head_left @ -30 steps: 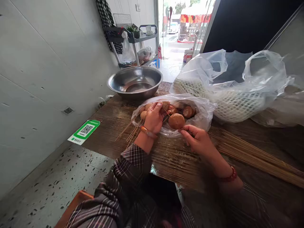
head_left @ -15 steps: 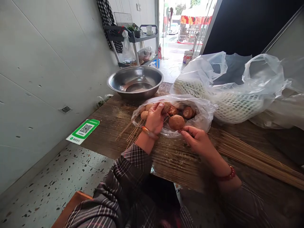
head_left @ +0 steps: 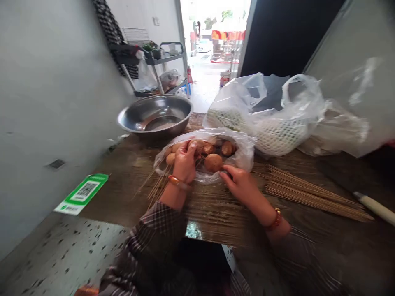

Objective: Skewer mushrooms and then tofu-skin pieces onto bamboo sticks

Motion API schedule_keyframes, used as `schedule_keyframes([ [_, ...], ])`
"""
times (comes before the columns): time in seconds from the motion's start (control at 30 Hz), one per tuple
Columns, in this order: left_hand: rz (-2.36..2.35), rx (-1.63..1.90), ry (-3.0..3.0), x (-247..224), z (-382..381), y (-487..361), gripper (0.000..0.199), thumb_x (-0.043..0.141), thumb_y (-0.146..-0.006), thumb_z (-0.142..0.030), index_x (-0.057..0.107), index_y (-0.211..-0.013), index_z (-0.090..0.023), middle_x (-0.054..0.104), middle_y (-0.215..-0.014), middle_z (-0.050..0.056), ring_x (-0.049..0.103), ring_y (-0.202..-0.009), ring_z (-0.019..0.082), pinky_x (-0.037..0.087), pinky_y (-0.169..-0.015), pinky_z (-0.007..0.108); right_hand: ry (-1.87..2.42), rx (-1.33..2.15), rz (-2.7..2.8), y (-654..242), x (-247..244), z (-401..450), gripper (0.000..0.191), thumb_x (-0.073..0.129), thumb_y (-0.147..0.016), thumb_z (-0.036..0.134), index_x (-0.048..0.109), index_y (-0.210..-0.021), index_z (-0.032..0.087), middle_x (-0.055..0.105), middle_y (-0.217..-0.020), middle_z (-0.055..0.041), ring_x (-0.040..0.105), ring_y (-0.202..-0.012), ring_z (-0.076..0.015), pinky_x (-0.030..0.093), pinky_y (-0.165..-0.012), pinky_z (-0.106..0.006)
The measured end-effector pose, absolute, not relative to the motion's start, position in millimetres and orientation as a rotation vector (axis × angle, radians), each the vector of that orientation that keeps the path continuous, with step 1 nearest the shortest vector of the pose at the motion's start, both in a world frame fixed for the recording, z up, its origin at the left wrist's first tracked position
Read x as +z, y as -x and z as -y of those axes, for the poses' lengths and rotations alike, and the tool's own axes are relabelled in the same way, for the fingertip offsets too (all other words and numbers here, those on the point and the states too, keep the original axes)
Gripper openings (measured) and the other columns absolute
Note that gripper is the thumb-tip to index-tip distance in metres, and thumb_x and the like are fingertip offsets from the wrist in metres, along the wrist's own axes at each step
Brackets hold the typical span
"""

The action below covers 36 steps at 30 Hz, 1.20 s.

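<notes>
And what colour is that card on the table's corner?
The card is green and white, with a black-and-white square code; the head view shows it.

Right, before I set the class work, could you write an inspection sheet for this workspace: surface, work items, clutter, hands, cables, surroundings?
Surface: brown table, streaked.
Work items: round brown pieces in a clear bag; sticks lie to the right.
Clutter: metal bowl, green card, large bags, pale handle at the right.
Hands: left hand on a brown piece; right hand pinching beside another, grip blurred.
Cables: nothing seen.
Surroundings: shelves, pale wall, bright doorway.
</notes>
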<state>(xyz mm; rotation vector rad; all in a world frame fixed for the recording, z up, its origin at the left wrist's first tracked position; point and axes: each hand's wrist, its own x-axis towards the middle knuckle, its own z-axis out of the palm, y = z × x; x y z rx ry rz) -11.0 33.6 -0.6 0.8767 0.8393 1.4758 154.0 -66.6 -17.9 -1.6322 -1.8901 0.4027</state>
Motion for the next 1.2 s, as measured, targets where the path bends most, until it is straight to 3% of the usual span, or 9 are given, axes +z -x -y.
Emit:
schedule_keyframes([
  [0.1, -0.841, 1.497, -0.878, 1.1, -37.3, 11.7, 0.036, 0.081, -0.068, -0.033, 0.067, -0.096, -0.017, 0.069, -0.091, 0.002, 0.064, -0.073, 0.012, 0.047, -0.057, 0.022, 1.639, 0.421, 1.901, -153.1, -13.2, 64.0, 0.028, 0.053, -0.100, 0.032, 0.070, -0.116, 0.018, 0.078, -0.105, -0.0107, 0.072, -0.097, -0.0248, 0.051, -0.080, -0.031],
  [0.2, -0.811, 1.509, -0.881, 4.4, -37.5, 12.5, 0.035, 0.083, -0.064, -0.029, 0.066, -0.093, -0.018, 0.068, -0.088, 0.000, 0.061, -0.069, 0.010, 0.043, -0.053, 0.020, 1.648, 0.415, 1.889, -153.4, -11.0, 62.2, 0.027, 0.053, -0.100, 0.033, 0.070, -0.116, 0.018, 0.078, -0.106, -0.0103, 0.072, -0.099, -0.0244, 0.052, -0.082, -0.032],
  [0.33, -0.811, 1.477, -0.891, 9.0, -30.0, 13.3, 0.032, 0.079, -0.067, -0.026, 0.061, -0.093, -0.019, 0.071, -0.089, 0.002, 0.059, -0.065, 0.009, 0.035, -0.048, 0.019, 1.601, 0.420, 1.886, -153.3, -12.9, 64.0, 0.031, 0.054, -0.099, 0.031, 0.068, -0.122, 0.015, 0.077, -0.109, -0.0129, 0.072, -0.099, -0.0262, 0.053, -0.085, -0.035],
  [0.47, -0.762, 1.416, -0.851, 9.5, -25.4, 12.7, 0.029, 0.074, -0.071, -0.026, 0.059, -0.095, -0.018, 0.074, -0.097, 0.006, 0.062, -0.068, 0.010, 0.037, -0.049, 0.017, 1.560, 0.357, 1.880, -154.3, -19.7, 64.7, 0.029, 0.054, -0.099, 0.029, 0.071, -0.117, 0.015, 0.077, -0.112, -0.0138, 0.072, -0.101, -0.0280, 0.054, -0.089, -0.038],
  [0.6, -0.704, 1.376, -0.753, 9.6, -24.2, 12.0, 0.022, 0.068, -0.078, -0.023, 0.061, -0.097, -0.018, 0.074, -0.095, 0.006, 0.068, -0.077, 0.015, 0.054, -0.067, 0.025, 1.538, 0.296, 1.903, -155.9, -25.4, 65.0, 0.031, 0.051, -0.100, 0.032, 0.073, -0.115, 0.015, 0.076, -0.114, -0.0148, 0.073, -0.100, -0.0297, 0.054, -0.090, -0.041],
  [0.73, -0.703, 1.388, -0.692, 8.5, -22.3, 9.9, 0.010, 0.058, -0.090, -0.028, 0.062, -0.096, -0.020, 0.072, -0.091, 0.007, 0.070, -0.082, 0.018, 0.058, -0.084, 0.036, 1.556, 0.250, 1.922, -156.2, -28.8, 66.4, 0.033, 0.049, -0.100, 0.034, 0.072, -0.116, 0.016, 0.076, -0.114, -0.0145, 0.073, -0.099, -0.0300, 0.055, -0.088, -0.041],
  [1.2, -0.696, 1.456, -0.697, -0.3, -15.0, -0.8, 0.008, 0.061, -0.092, -0.030, 0.061, -0.093, -0.022, 0.070, -0.095, 0.008, 0.071, -0.095, 0.025, 0.057, -0.087, 0.045, 1.578, 0.198, 1.900, -148.5, -33.8, 68.6, 0.038, 0.044, -0.102, 0.035, 0.072, -0.117, 0.015, 0.076, -0.111, -0.0161, 0.073, -0.094, -0.0290, 0.054, -0.083, -0.039],
])
